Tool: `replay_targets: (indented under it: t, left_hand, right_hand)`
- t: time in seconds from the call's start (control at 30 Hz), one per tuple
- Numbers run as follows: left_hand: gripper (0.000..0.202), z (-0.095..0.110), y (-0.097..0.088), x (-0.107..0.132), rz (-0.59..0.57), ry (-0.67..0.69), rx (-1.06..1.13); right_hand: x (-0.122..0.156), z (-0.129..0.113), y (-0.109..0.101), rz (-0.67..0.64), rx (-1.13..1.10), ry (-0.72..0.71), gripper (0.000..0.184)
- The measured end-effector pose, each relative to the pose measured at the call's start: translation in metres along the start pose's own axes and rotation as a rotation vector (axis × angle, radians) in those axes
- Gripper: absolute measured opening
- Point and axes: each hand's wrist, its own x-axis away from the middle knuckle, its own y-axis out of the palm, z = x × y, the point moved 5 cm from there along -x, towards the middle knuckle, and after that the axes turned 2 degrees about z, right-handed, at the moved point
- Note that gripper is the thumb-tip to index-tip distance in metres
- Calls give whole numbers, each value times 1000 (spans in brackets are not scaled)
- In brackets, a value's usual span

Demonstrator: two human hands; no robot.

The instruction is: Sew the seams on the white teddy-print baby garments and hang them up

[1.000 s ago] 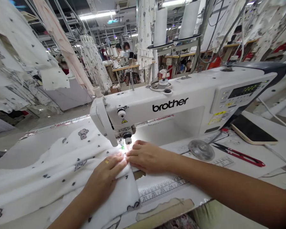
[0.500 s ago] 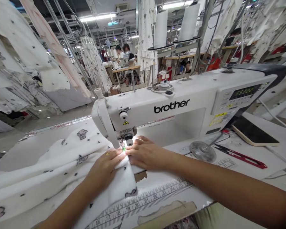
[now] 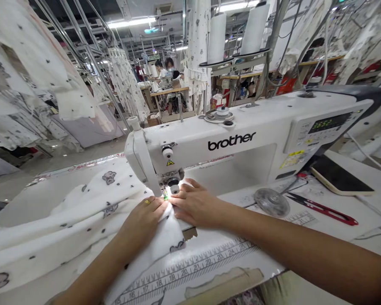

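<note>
White printed fabric (image 3: pixel 114 214) with grey animal figures and small dark marks lies under the needle end of a white sewing machine (image 3: pixel 190 148). My left hand (image 3: pixel 147 214) rests flat on this fabric, just left of the lit presser foot (image 3: pixel 165 195), with a yellow ring on one finger. To the right of the foot, my right hand (image 3: pixel 195 203) lies with fingers stretched out, its fingertips at the fabric's edge and on the machine bed. Both hands press down rather than grip. The fabric's near corner hangs towards the ruler printed on the table.
Right of my forearm lie a clear round bobbin case or disc (image 3: pixel 272 202), red-handled thread snips (image 3: pixel 324 209) and a phone (image 3: pixel 341 174) with a cable. A measuring scale (image 3: pixel 190 271) runs along the front edge. Thread cones (image 3: pixel 216 38) stand behind; garments hang at left.
The fabric's near corner has drawn slightly up towards the foot, and my left hand has edged forward with it. The view has shifted a little; the panel's digits differ.
</note>
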Motion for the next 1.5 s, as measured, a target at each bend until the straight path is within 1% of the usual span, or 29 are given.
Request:
replay_targets:
  t: [0.1,0.17,0.27,0.33,0.4,0.47,0.53,0.6,0.73,0.8,0.87,0.97,1.03,1.1,1.23,1.33,1.4,1.5]
  left_hand:
    - [46,-4,2,0,-22,-18,41]
    - [45,-9,3,1,-48,-70,102]
    - [37,-24,3,2,-83,-267,248]
    - [26,-35,2,3,-67,-393,327]
    - [19,-40,0,2,-47,-443,375]
    - [19,-38,-1,2,-54,-436,407]
    - [20,-33,-1,2,-57,-405,411]
    - [25,-24,-2,3,-45,-328,358]
    - [34,-1,-3,4,-17,-85,98]
    - [36,4,-1,3,-15,-22,-33]
    - [39,5,2,3,-14,4,-132]
    - [39,1,7,1,-16,15,-202]
    - [39,-2,9,1,-20,6,-205]
    - [39,-4,9,2,-25,-8,-191]
    - [44,-1,1,9,-20,-48,-153]
    - [49,0,-6,21,-14,-105,-143]
    - [45,-3,-12,30,9,-156,-177]
    - [30,-8,-25,36,80,-204,-214]
  right_hand:
    - [1,2,0,24,-36,-6,28]
    - [1,5,0,44,-58,-11,25]
    - [1,11,0,61,-67,-9,18]
    - [1,13,-1,75,-58,-22,19]
    - [1,12,-2,92,-61,-56,20]
    - [1,9,-2,95,-82,-95,20]
    - [2,6,-3,90,-103,-133,20]
    - [4,3,-3,71,-105,-165,20]
    - [6,-3,-2,7,-91,-202,19]
    - [7,-6,-2,-5,-84,-195,20]
    - [8,-7,-3,0,-74,-179,20]
    - [7,-8,-3,18,-57,-144,22]
    - [7,-7,-3,27,-53,-126,24]
    - [6,-7,-2,37,-46,-138,24]
    - [8,-10,-4,64,-50,-226,20]
    - [11,-16,-7,73,-81,-317,21]
    - [13,-20,-8,47,-108,-384,23]
    - [16,-26,-5,-2,-172,-465,24]
